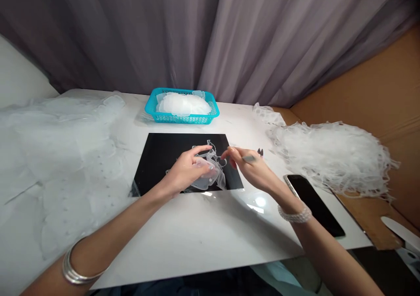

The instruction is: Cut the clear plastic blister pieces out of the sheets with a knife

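Note:
My left hand point(187, 170) is closed on a thin translucent plastic-like sheet piece point(204, 183), its thumb on top and index finger stretched forward. Thin clear strips of trim point(215, 158) curl up from the piece, between my two hands. My right hand point(251, 167) is just to the right, its thumb and index finger pinched by the end of a strip; whether they grip it I cannot make out. Tucked in that hand is a slim grey tool point(249, 158), and a dark two-pointed end shows behind the knuckles. Under both hands lies a black mat point(160, 156).
A blue basket point(151, 108) behind the mat holds a stack of translucent pieces point(182, 103). Big heaps of similar sheets point(65, 143) lie at left. Tangled stringy offcuts point(331, 156) pile up at right, near a phone point(315, 204). A curtain point(183, 33) hangs behind.

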The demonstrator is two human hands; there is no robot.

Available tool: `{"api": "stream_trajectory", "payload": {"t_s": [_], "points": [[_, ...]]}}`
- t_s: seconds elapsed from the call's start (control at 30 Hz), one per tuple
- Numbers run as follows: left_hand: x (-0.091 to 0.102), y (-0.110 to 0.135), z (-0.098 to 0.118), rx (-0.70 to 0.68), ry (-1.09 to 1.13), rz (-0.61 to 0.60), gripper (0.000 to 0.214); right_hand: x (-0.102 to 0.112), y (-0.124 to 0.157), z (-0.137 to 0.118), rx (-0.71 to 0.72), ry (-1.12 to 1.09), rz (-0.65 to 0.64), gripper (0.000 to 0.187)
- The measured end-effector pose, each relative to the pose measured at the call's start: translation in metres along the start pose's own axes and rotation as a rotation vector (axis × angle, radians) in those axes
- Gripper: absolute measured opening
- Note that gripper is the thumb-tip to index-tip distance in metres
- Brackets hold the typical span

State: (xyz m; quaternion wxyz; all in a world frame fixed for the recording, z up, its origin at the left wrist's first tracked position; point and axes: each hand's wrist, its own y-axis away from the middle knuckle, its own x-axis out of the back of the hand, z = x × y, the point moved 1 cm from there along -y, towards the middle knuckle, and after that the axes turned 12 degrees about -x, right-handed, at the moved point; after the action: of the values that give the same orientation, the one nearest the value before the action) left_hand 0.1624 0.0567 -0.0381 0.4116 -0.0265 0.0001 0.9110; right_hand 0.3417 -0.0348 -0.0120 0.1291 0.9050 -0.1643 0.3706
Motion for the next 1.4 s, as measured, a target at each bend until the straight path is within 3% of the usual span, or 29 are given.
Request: {"api": "stream_trajectory", "payload": {"t_s": [0.1, 0.17, 0.3, 0.4, 0.5, 0.6, 0.7, 0.77, 0.83, 0.97, 1.17, 1.4], "points": [[0.000, 0.001, 0.002, -0.098, -0.160, -0.025, 0.057, -0.015, -0.008, -0.010, 0.033, -0.003, -0.158, 0.040], [-0.002, 0.003, 0.003, -0.120, -0.229, -0.015, 0.055, -0.024, -0.010, -0.017, 0.068, -0.036, -0.170, 0.035], [-0.006, 0.007, 0.004, -0.190, -0.318, 0.088, 0.047, -0.038, -0.012, -0.017, 0.117, 0.032, 0.048, 0.029], [-0.001, 0.007, 0.006, -0.297, -0.365, 0.253, 0.041, -0.038, -0.022, 0.003, 0.021, 0.165, 0.190, 0.027], [0.013, 0.003, 0.007, -0.288, -0.228, 0.347, 0.052, -0.027, -0.037, 0.032, -0.080, 0.201, 0.238, 0.026], [0.022, -0.001, 0.006, -0.192, 0.057, 0.304, 0.069, -0.012, -0.047, 0.051, -0.112, 0.210, 0.294, 0.029], [0.021, -0.002, 0.007, -0.130, 0.237, 0.269, 0.070, -0.004, -0.044, 0.048, -0.099, 0.192, 0.416, 0.032], [0.018, -0.001, 0.008, -0.099, 0.313, 0.243, 0.067, -0.005, -0.034, 0.034, -0.050, 0.042, 0.471, 0.032], [0.016, 0.000, 0.009, -0.080, 0.388, 0.204, 0.065, -0.010, -0.022, 0.016, -0.009, -0.184, 0.358, 0.031], [0.014, 0.001, 0.009, -0.082, 0.481, 0.162, 0.064, -0.024, -0.006, -0.007, -0.025, -0.467, -0.006, 0.027], [0.016, 0.001, 0.009, -0.089, 0.542, 0.138, 0.063, -0.028, -0.009, 0.004, -0.130, -0.684, -0.130, 0.030], [0.020, -0.002, 0.006, -0.071, 0.553, 0.201, 0.057, -0.027, -0.010, 0.012, -0.159, -0.775, -0.159, 0.029]]}}
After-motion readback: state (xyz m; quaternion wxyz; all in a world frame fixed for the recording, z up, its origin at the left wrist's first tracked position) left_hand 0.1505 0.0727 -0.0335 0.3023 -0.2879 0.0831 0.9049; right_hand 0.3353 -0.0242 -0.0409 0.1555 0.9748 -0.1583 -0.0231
